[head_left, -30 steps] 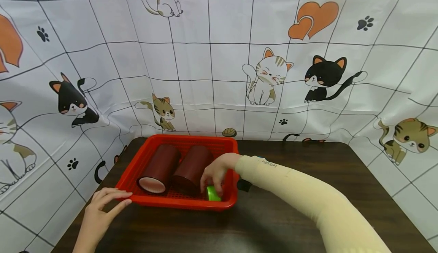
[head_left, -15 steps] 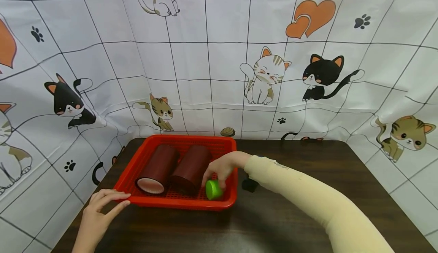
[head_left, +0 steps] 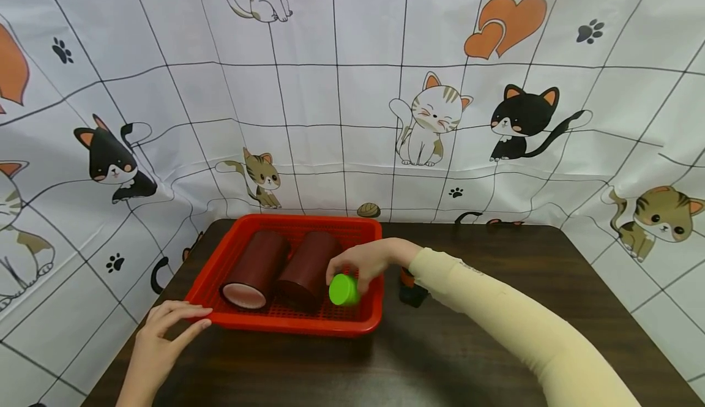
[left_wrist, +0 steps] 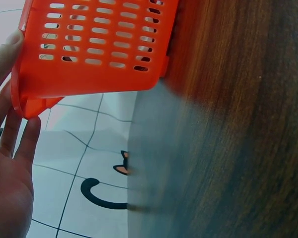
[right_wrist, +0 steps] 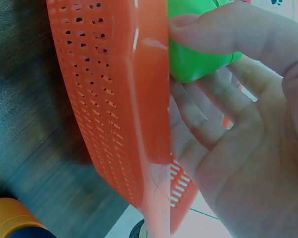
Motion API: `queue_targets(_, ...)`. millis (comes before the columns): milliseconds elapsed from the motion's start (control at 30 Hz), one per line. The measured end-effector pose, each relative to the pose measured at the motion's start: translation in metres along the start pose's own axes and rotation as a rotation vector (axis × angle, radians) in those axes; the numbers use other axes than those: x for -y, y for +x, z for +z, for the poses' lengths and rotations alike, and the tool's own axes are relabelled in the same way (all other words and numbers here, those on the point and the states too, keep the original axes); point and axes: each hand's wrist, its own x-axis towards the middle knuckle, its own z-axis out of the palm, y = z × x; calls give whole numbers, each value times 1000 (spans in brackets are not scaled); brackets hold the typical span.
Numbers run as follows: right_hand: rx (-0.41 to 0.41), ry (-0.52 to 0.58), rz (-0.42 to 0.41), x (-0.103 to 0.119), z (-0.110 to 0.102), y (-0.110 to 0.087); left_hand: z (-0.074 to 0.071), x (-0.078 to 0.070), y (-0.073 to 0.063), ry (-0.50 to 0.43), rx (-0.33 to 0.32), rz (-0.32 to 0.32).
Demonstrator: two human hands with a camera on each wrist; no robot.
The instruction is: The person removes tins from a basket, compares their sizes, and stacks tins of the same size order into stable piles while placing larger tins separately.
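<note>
Right hand [head_left: 360, 260] pinches green piece [head_left: 343, 290] at red basket [head_left: 292, 326]'s right end; left hand [head_left: 160, 333] pinches basket's front-left corner. Reads as lifting step; next move likely needs height over basket's edge.

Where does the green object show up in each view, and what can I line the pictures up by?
Head: the green object is just left of centre, lower half, held in the right hand.
Left wrist: not in it.
Right wrist: at the top edge, right of centre.
Shared landmark: red basket.
</note>
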Motion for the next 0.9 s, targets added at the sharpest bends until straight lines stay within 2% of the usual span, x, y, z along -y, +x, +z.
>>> queue_targets(267,-97,69,-69,-4,-1,-9,0,0,-2,-11,2,-4)
queue_targets(567,-249,51,-92,-1,-3,-20,2,1,1,-8,-2,-12)
queue_targets(900,-313,109,-98,-2,0,-33,1,0,0,0,1,-9)
